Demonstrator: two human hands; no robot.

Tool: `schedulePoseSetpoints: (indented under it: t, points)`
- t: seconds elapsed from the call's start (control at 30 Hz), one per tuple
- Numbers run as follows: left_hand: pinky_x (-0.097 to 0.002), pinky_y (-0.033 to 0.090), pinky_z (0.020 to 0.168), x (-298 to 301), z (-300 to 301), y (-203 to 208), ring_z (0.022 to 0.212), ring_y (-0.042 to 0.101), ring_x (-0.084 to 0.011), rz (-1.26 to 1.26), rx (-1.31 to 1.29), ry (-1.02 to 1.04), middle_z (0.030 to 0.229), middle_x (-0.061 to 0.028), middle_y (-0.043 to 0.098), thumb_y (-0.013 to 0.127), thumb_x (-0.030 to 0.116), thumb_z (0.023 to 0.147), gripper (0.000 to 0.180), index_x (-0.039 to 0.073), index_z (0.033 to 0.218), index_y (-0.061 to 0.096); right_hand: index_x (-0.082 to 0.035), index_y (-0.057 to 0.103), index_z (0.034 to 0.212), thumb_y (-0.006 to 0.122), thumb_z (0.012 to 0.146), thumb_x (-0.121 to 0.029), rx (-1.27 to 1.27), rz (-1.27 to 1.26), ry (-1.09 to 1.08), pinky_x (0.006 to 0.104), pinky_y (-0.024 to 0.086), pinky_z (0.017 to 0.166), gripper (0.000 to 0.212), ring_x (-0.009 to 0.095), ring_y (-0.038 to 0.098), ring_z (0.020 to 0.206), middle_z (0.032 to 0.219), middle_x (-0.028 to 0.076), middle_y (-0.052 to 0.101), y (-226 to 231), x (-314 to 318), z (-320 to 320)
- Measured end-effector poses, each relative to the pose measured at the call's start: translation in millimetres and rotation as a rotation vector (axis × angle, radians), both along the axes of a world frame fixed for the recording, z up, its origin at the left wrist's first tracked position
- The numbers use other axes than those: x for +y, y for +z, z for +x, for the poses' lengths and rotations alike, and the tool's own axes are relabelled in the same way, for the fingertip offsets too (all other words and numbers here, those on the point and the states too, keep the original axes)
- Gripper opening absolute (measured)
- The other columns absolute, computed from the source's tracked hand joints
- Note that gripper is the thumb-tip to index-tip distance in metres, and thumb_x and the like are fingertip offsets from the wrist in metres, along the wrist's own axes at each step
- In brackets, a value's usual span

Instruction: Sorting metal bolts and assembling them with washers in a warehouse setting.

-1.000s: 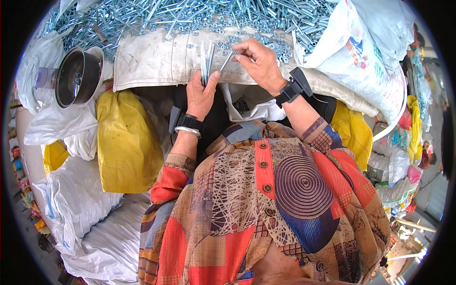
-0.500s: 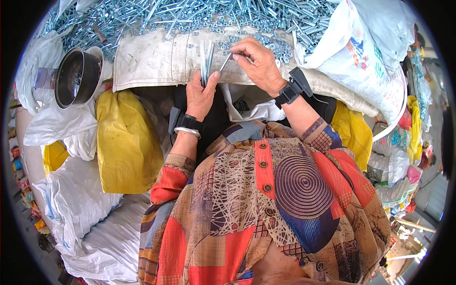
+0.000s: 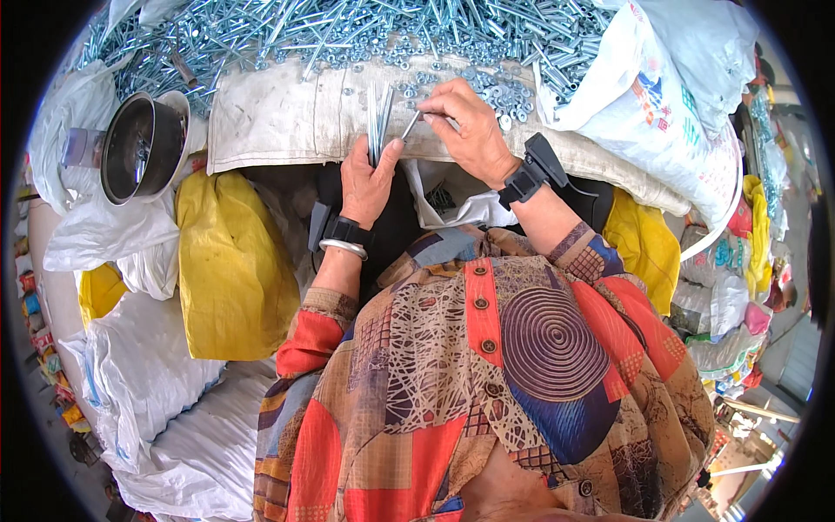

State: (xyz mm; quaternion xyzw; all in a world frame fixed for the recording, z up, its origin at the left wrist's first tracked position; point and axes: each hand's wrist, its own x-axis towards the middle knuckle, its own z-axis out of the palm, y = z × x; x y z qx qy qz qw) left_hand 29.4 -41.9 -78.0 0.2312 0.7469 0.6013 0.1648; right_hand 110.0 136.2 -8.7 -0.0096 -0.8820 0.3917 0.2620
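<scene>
A bundle of several thin metal rods [image 3: 377, 120] stands upright in my left hand [image 3: 368, 183], its fingers closed round the lower ends. The thumb of that hand touches a short metal piece [image 3: 411, 127], perhaps a sleeve or bolt, tilted up to the right. My right hand [image 3: 470, 130] pinches the upper end of this piece between thumb and fingertips. Small nuts and washers [image 3: 509, 97] lie on the pale cloth [image 3: 278, 113] just beyond my right hand. Whether the piece sits on a rod cannot be made out.
A heap of metal rods and sleeves [image 3: 365, 24] covers the far side. At the left a dark pot [image 3: 139, 148] holds a few metal pieces. A white woven bag [image 3: 661, 104] stands at the right. Yellow sacks [image 3: 230, 270] hang below the cloth, and an open white bag [image 3: 474, 207] lies beneath my hands.
My right hand has moved slightly down, still pinching the short piece. My left hand has dropped a little, with the rod bundle in it.
</scene>
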Motion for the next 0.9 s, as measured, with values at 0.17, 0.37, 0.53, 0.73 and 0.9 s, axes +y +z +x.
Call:
schedulePoseSetpoints:
  t: [0.17, 0.37, 0.53, 0.73, 0.9]
  points:
    - [-0.0304, 0.041, 0.052, -2.9, 2.9, 13.9, 0.055, 0.048, -0.0121, 0.062, -0.142, -0.009, 0.062, -0.0028, 0.053, 0.067, 0.036, 0.094, 0.037, 0.002, 0.083, 0.056, -0.005, 0.067, 0.102, 0.063, 0.088, 0.002, 0.003, 0.073, 0.059, 0.0292, 0.049, 0.082, 0.017, 0.021, 0.061, 0.094, 0.102, 0.008, 0.059, 9.1, 2.2, -1.3]
    - [-0.0279, 0.04, 0.05, -3.1, 2.4, 17.0, 0.054, 0.047, -0.0094, 0.068, -0.177, -0.014, 0.061, 0.0002, 0.05, 0.065, 0.035, 0.095, 0.035, 0.002, 0.083, 0.057, 0.001, 0.064, 0.1, 0.058, 0.091, -0.003, 0.037, 0.155, -0.073, 0.0332, 0.05, 0.074, 0.012, 0.027, 0.062, 0.082, 0.09, 0.012, 0.061, 9.7, 46.6, -26.2]
    - [-0.028, 0.04, 0.05, -0.4, 10.1, 13.3, 0.054, 0.046, -0.0095, 0.03, -0.152, -0.014, 0.061, 0.0001, 0.049, 0.064, 0.033, 0.096, 0.035, 0.003, 0.081, 0.055, -0.003, 0.064, 0.093, 0.057, 0.086, -0.006, -0.086, 0.364, -0.14, 0.0444, 0.051, 0.072, 0.011, 0.034, 0.062, 0.084, 0.09, 0.014, 0.059, -19.3, 69.8, -44.2]
    - [-0.024, 0.036, 0.044, -0.6, 10.6, 13.0, 0.049, 0.044, -0.0059, 0.091, -0.164, -0.028, 0.059, 0.0023, 0.048, 0.06, 0.031, 0.099, 0.031, 0.005, 0.084, 0.054, -0.001, 0.061, 0.084, 0.059, 0.077, -0.002, -0.16, 0.648, -0.126, 0.0473, 0.053, 0.072, 0.007, 0.036, 0.064, 0.083, 0.09, 0.017, 0.059, -14.6, 61.3, -54.2]
    - [-0.0219, 0.035, 0.04, -2.5, 7.5, 11.4, 0.045, 0.043, -0.0048, 0.118, -0.186, -0.044, 0.057, 0.0032, 0.046, 0.057, 0.032, 0.1, 0.029, 0.007, 0.087, 0.054, 0.0, 0.057, 0.091, 0.057, 0.078, 0.001, -0.159, 0.614, -0.044, 0.0471, 0.048, 0.07, 0.013, 0.039, 0.058, 0.086, 0.09, 0.017, 0.053, -16.8, 67.0, -58.4]
